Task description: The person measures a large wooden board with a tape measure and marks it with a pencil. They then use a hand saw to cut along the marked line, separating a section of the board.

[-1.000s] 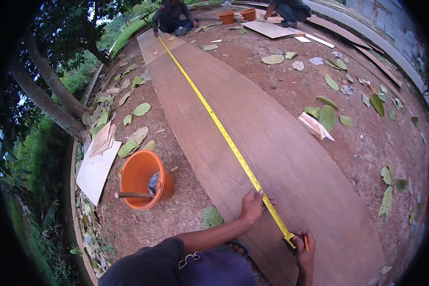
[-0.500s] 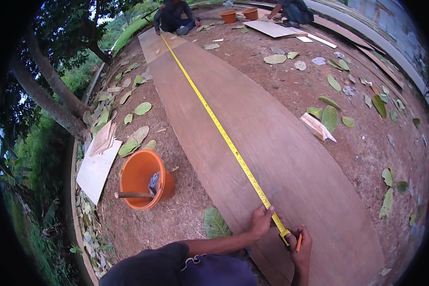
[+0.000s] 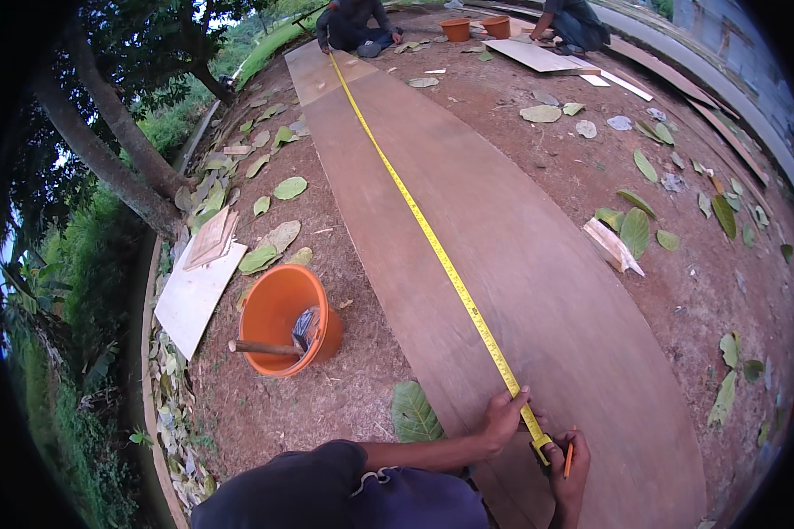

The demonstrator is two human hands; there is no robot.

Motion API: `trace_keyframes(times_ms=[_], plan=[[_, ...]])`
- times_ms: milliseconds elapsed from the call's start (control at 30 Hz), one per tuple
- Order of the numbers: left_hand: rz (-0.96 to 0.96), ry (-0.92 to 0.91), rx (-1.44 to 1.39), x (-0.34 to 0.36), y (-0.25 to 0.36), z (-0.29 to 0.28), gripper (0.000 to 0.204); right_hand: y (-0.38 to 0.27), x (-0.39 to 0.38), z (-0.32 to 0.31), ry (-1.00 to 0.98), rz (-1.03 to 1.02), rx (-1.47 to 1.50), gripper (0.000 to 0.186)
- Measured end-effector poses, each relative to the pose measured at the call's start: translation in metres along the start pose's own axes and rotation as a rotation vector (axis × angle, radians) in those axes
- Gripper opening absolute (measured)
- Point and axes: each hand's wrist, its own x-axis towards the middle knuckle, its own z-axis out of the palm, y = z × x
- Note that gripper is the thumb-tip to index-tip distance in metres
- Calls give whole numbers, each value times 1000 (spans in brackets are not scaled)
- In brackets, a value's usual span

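A yellow tape measure (image 3: 437,244) runs stretched along a long brown plywood sheet (image 3: 556,291), from the far end to my hands. Close to the near end, my left hand (image 3: 506,418) pinches the tape blade between thumb and fingers. My right hand (image 3: 571,463) is closed at the tape's case (image 3: 543,446), with an orange pencil (image 3: 568,460) sticking up from its fingers. At the far end, a seated person (image 3: 355,26) has a hand on the tape's other end. The fingers of my right hand are partly hidden.
Left of the sheet stands an orange bucket (image 3: 288,322) with a wooden handle poking out. White board offcuts (image 3: 200,291) lie beyond it near the tree trunks (image 3: 106,167). A split wood piece (image 3: 612,246) lies on the right. Another person (image 3: 569,25) crouches at white boards (image 3: 534,55) far right.
The view has shifted, so the whole scene sits slightly to the right and most of it higher. Both hands remain at the tape; their hold looks the same.
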Motion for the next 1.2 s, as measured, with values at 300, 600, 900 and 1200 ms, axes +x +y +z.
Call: trace_keyframes(times_ms=[300, 600, 900, 1200], plan=[[409, 168, -80, 60, 80, -39, 31, -2, -14, -24, 2, 182, 190, 13], [361, 105, -87, 38, 45, -14, 29, 3, -10, -19, -19, 104, 68, 14], [352, 133, -130, 56, 56, -23, 25, -27, -9, -15, -65, 244, 124, 12], [469, 200, -246, 79, 107, -50, 27, -16, -11, -23, -64, 202, 36, 13]])
